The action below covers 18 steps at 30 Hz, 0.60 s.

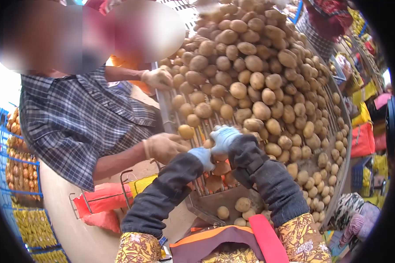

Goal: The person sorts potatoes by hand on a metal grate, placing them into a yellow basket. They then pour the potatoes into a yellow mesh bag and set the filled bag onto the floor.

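Both of my hands wear light blue gloves and are close together over the metal bars at the near left of a potato-covered sorting table [197,204]. My right hand [226,136] has its fingers curved around a small potato [209,143] at its left side. My left hand [202,158] is just below it, beside a potato [221,168]; its fingers are mostly hidden, so its grip cannot be made out. A large heap of brown potatoes [256,81] covers the table beyond my hands. Several loose potatoes [242,204] lie in the near corner.
Across the left edge stands a person in a checked shirt [74,118], one gloved hand [166,147] almost touching my left hand. Red sacks [103,201] hang on a metal frame below. Bagged potatoes [24,171] fill blue racks at left. Another person [322,30] is at the far right.
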Each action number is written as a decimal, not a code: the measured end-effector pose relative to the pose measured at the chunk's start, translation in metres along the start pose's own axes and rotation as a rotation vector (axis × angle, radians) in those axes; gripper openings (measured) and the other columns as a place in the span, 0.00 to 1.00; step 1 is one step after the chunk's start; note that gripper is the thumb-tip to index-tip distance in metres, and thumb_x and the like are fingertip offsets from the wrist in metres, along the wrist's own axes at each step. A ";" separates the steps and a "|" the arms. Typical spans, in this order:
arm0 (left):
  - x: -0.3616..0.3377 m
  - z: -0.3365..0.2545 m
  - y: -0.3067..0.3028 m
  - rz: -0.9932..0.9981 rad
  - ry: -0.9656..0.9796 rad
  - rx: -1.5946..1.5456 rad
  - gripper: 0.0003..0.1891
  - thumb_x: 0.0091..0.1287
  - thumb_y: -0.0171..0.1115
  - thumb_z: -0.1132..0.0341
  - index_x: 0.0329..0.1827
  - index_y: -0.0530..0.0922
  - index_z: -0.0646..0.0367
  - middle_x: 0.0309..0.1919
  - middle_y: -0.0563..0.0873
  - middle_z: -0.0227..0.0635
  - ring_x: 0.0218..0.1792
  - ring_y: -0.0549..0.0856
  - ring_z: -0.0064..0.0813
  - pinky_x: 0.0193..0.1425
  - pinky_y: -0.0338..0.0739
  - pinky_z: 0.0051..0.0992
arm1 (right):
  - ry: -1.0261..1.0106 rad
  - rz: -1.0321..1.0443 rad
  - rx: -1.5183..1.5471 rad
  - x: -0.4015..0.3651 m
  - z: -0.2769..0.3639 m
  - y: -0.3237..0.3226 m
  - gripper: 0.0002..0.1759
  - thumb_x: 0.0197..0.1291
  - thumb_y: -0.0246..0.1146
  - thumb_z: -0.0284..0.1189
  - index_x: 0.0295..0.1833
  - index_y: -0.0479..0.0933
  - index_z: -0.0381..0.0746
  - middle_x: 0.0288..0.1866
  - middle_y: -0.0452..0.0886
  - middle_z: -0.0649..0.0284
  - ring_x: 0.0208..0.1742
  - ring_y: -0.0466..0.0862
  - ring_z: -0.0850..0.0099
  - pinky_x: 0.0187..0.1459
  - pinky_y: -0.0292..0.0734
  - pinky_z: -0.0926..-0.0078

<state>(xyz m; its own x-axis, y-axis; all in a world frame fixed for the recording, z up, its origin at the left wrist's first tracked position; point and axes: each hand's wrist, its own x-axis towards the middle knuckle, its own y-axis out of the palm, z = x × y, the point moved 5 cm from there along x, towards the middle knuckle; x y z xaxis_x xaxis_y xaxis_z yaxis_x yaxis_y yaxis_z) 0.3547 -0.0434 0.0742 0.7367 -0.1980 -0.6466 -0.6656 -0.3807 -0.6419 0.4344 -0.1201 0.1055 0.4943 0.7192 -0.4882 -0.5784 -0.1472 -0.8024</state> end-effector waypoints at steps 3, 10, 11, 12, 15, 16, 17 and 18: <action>-0.018 -0.014 0.058 -0.087 -0.097 0.128 0.24 0.55 0.66 0.55 0.55 0.78 0.54 0.48 0.81 0.49 0.50 0.84 0.48 0.54 0.78 0.40 | -0.096 -0.149 0.058 -0.049 -0.005 0.038 0.33 0.51 0.65 0.52 0.57 0.78 0.40 0.59 0.76 0.53 0.63 0.74 0.56 0.63 0.69 0.59; -0.085 -0.057 0.127 -0.291 0.200 0.207 0.22 0.57 0.61 0.65 0.56 0.74 0.58 0.55 0.76 0.49 0.53 0.81 0.49 0.53 0.79 0.43 | -0.146 -0.632 0.018 -0.207 -0.027 0.145 0.25 0.47 0.65 0.35 0.54 0.77 0.41 0.63 0.72 0.60 0.68 0.68 0.57 0.61 0.67 0.51; -0.092 -0.061 0.137 -0.319 0.216 0.137 0.22 0.58 0.61 0.64 0.56 0.74 0.59 0.57 0.76 0.48 0.54 0.81 0.49 0.54 0.79 0.43 | -0.159 -0.629 -0.054 -0.225 -0.029 0.165 0.23 0.47 0.64 0.33 0.52 0.78 0.42 0.64 0.72 0.61 0.68 0.68 0.56 0.61 0.67 0.51; -0.100 -0.064 0.145 -0.344 0.230 0.068 0.23 0.59 0.61 0.63 0.57 0.73 0.61 0.59 0.75 0.48 0.56 0.80 0.49 0.56 0.78 0.42 | -0.171 -0.624 -0.122 -0.240 -0.030 0.189 0.21 0.47 0.63 0.31 0.51 0.79 0.42 0.65 0.72 0.62 0.68 0.67 0.55 0.62 0.67 0.50; -0.115 -0.074 0.157 -0.371 0.340 0.018 0.25 0.60 0.62 0.62 0.60 0.72 0.62 0.61 0.75 0.46 0.57 0.79 0.49 0.58 0.77 0.39 | -0.068 -0.811 -0.218 -0.280 -0.026 0.226 0.22 0.49 0.62 0.28 0.53 0.79 0.49 0.65 0.72 0.63 0.64 0.71 0.54 0.58 0.72 0.50; -0.118 -0.078 0.159 -0.397 0.420 0.000 0.26 0.60 0.63 0.63 0.62 0.71 0.62 0.61 0.75 0.46 0.57 0.79 0.49 0.59 0.77 0.38 | -0.018 -0.856 -0.159 -0.290 -0.031 0.230 0.23 0.50 0.62 0.27 0.55 0.79 0.51 0.64 0.72 0.63 0.62 0.72 0.54 0.56 0.74 0.51; -0.117 -0.079 0.165 -0.310 0.458 -0.083 0.28 0.61 0.65 0.65 0.65 0.70 0.61 0.61 0.76 0.45 0.58 0.80 0.45 0.59 0.76 0.36 | 0.098 -0.897 -0.030 -0.296 -0.042 0.233 0.26 0.49 0.65 0.26 0.58 0.77 0.50 0.64 0.71 0.59 0.61 0.72 0.52 0.56 0.75 0.54; -0.119 -0.082 0.171 -0.306 0.467 -0.080 0.28 0.61 0.65 0.65 0.65 0.70 0.61 0.61 0.76 0.45 0.58 0.80 0.45 0.59 0.76 0.36 | 0.210 -0.938 0.098 -0.302 -0.052 0.230 0.30 0.48 0.68 0.24 0.61 0.75 0.49 0.63 0.71 0.54 0.59 0.73 0.51 0.57 0.76 0.56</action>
<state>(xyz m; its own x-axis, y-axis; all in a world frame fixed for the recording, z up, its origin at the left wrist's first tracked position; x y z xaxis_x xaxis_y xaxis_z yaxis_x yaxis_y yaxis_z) 0.1628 -0.1591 0.0758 0.8813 -0.4399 -0.1725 -0.4154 -0.5475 -0.7264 0.1858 -0.4061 0.0512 0.8834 0.3778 0.2773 0.0638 0.4892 -0.8698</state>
